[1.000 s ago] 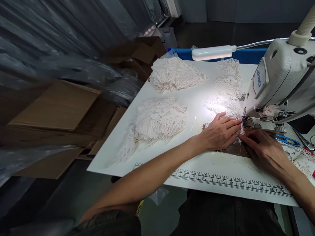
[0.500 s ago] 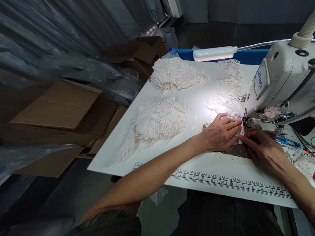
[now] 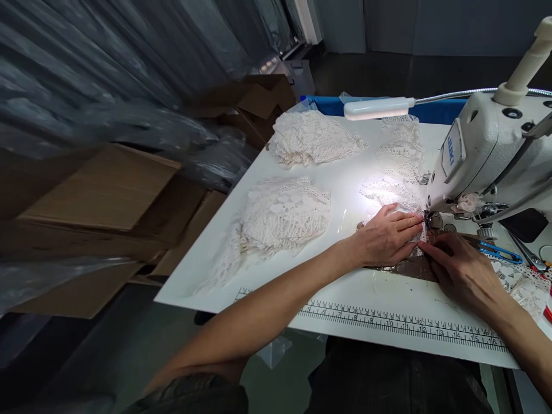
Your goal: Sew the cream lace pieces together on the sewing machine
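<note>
White lace fabric (image 3: 390,187) lies under the lamp and runs to the needle area of a white sewing machine (image 3: 483,155). My left hand (image 3: 390,236) rests flat on the lace, fingers stretched toward the presser foot. Close by on the right, my right hand (image 3: 461,264) has thumb and forefinger closed at the near edge of the lace, its other fingers curled under. A brown plate (image 3: 409,269) shows beneath both hands. The needle itself is too small to make out.
Two lace piles, one at the back (image 3: 317,138) and one nearer (image 3: 284,213), lie left on the white table (image 3: 207,261). Blue thread snips (image 3: 502,253) and more lace (image 3: 524,282) sit at the right. Cardboard boxes (image 3: 103,184) stand left. A lamp (image 3: 379,108) hangs above.
The view has shifted slightly, so the table and machine appear a little lower. Both hands keep nearly the same place on the lace beside the presser foot.
</note>
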`<state>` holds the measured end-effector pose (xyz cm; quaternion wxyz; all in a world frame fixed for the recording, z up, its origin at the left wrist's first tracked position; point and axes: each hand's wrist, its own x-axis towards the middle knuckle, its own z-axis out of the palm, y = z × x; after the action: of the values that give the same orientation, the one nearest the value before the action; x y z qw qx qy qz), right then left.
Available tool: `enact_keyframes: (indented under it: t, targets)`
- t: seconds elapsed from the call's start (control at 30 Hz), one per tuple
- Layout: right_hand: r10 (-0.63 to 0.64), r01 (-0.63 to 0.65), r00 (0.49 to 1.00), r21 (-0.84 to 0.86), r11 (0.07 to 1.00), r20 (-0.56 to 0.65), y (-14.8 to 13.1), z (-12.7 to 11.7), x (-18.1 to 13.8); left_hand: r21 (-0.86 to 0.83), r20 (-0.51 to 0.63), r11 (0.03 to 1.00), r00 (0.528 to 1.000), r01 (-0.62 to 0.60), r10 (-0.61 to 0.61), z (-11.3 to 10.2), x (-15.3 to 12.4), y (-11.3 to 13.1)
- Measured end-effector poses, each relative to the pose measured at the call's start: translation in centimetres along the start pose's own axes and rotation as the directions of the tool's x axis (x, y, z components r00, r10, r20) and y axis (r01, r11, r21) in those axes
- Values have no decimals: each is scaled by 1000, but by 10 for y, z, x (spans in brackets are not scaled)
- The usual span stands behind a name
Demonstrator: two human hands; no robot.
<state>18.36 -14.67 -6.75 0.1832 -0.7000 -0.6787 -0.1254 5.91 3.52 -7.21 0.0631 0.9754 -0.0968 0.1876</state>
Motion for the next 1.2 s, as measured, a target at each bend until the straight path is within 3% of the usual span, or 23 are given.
enact_keyframes:
  t: [0.6, 0.77, 1.0, 1.2]
  targets:
    - [13, -12, 1000, 115, 993, -2, 9, 0, -1, -11, 74, 1000, 997, 6, -5, -1, 1, 1]
    - [16, -12, 999, 139, 990, -28, 11, 1, -4, 81, 40, 997, 999, 13, -17, 0, 2, 6]
    - [-18, 21, 1000, 128, 992, -25, 12, -1, -3, 207, -68, 975, 993, -84, 100, 1, 3, 6]
    - [-23, 21, 999, 74, 997, 38, 11, -3, -2, 169, 4, 985, 999, -41, 41, -3, 4, 4]
